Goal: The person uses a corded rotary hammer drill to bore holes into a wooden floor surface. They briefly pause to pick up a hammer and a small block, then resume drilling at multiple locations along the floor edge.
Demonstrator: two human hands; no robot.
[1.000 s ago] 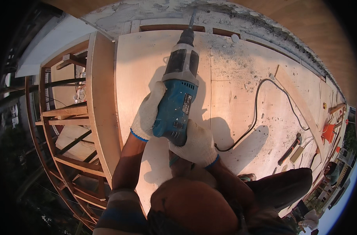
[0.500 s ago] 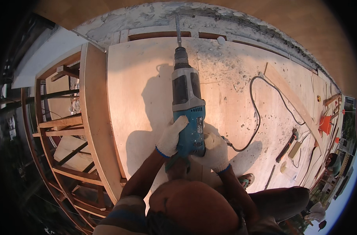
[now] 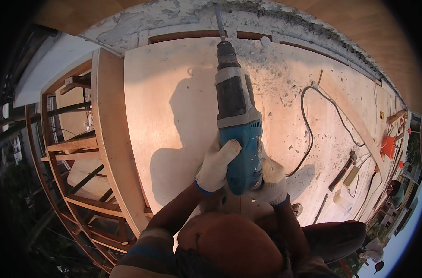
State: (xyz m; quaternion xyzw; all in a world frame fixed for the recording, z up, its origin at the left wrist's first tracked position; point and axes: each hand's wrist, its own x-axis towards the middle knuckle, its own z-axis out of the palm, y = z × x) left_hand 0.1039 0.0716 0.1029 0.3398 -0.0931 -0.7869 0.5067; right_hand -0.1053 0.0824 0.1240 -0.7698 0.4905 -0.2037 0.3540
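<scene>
A teal and grey rotary hammer (image 3: pixel 243 155) lies across the middle of the view, its front end pointing away from me. The long metal chisel bit (image 3: pixel 220 22) reaches the rough, chipped concrete (image 3: pixel 174 19) at the far edge. My left hand (image 3: pixel 216 166), in a white knit glove, grips the teal body from the left, thumb on top. At the rear, my gloved right hand (image 3: pixel 273 183) is closed around the handle end; most of its fingers are hidden behind the tool. Whether the bit's tip touches the concrete I cannot tell.
Concrete crumbs dot the plywood floor (image 3: pixel 174 125). A black cord (image 3: pixel 310 134) loops at right beside a long board (image 3: pixel 347 111), a hammer (image 3: pixel 342 170) and an orange object (image 3: pixel 388 145). Open timber framing (image 3: pixel 86 204) drops away at left. A person (image 3: pixel 395 192) is at far right.
The rotary hammer has shifted to the right and slightly away from me, rolling a little, with both hands moving along on it. Its bit leans more to the left.
</scene>
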